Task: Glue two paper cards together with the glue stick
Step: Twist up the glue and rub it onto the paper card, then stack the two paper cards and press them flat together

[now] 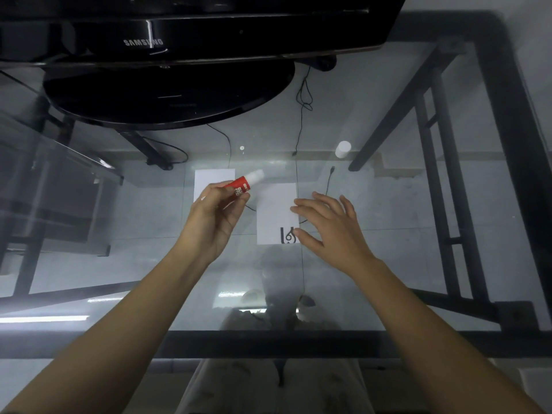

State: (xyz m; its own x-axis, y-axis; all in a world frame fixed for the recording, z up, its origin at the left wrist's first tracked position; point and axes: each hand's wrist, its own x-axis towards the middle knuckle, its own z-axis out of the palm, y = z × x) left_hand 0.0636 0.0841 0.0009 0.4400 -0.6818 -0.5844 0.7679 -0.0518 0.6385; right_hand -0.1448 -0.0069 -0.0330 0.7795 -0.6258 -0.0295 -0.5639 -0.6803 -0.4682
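Two white paper cards lie flat on the glass table. The left card is partly hidden behind my left hand. The right card carries a black mark near its lower edge. My left hand holds a red glue stick raised above the table, its uncapped white tip pointing up and right. My right hand rests with spread fingers on the right card's right edge, thumb beside the black mark.
A white cap stands on the glass behind the right card. A black monitor with a round base fills the back left. The table's black front frame runs across near me. Cables show beneath the glass.
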